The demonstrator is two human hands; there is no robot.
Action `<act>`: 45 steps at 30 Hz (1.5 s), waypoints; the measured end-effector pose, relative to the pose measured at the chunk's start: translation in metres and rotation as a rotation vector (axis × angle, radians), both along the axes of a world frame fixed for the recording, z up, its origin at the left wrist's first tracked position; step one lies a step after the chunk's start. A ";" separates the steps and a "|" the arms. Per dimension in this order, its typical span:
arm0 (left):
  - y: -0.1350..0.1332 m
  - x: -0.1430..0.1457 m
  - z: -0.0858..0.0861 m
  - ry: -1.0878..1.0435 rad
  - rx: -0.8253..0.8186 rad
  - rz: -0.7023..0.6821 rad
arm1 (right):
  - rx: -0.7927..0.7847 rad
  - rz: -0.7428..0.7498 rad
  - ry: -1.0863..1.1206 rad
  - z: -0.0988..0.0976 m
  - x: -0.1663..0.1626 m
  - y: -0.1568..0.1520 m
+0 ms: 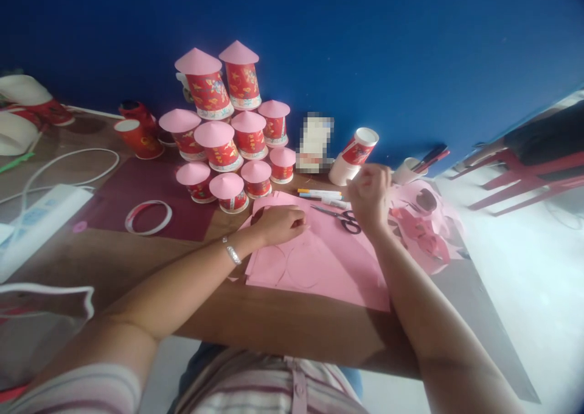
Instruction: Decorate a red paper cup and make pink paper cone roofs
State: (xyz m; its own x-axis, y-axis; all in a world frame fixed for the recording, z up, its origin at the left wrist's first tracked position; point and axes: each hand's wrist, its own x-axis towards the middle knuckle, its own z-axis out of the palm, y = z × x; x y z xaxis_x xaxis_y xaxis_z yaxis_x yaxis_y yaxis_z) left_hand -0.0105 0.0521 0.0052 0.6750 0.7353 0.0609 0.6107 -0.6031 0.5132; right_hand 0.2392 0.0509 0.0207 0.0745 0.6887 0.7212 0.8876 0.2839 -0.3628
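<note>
My left hand [281,224] rests on a stack of pink paper [337,262], its fingers curled in; whatever they may pinch is hidden. Circle outlines are drawn on the top sheet near this hand. Raised over the paper's right side, my right hand [370,195] is closed and a little blurred, and I cannot make out anything in it. Just behind it, a red patterned paper cup [356,149] leans on a white cup [341,172]. Black-handled scissors [349,222] lie between my hands, beside several pens [319,193].
Several red cups with pink cone roofs [214,135] stand at the back. To the left lie a tape roll [148,217] on a maroon sheet [109,189] and a white power strip [50,222]. Pink paper scraps [420,219] lie at the right, before a pen cup [407,171].
</note>
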 end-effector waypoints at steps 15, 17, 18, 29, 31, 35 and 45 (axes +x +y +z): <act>-0.018 -0.032 0.004 0.231 0.344 -0.069 | -0.184 0.300 -0.390 -0.016 -0.020 -0.023; -0.017 -0.034 0.006 0.245 0.330 -0.055 | -0.212 0.234 -0.440 -0.015 -0.005 -0.024; -0.016 -0.034 0.006 0.242 0.329 -0.051 | -0.223 0.195 -0.463 -0.016 0.003 -0.025; -0.025 -0.030 0.008 0.250 0.407 -0.065 | -0.294 0.067 -0.544 -0.023 0.020 -0.030; -0.033 -0.042 0.015 0.263 0.433 -0.030 | -0.278 0.102 -0.531 -0.023 0.015 -0.034; -0.053 -0.105 0.032 0.322 0.500 0.263 | -0.246 0.169 -0.532 -0.024 0.014 -0.040; -0.079 -0.205 0.034 0.818 0.429 0.690 | -0.233 0.146 -0.516 -0.023 0.012 -0.041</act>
State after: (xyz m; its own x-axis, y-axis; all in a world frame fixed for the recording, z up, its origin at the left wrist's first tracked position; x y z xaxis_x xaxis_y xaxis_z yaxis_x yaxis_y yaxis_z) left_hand -0.2152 -0.0268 0.0393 0.0902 0.9880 0.1251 0.9341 -0.0403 -0.3546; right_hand 0.2515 0.0097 -0.0025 -0.3535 0.8102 0.4676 0.9238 0.3810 0.0382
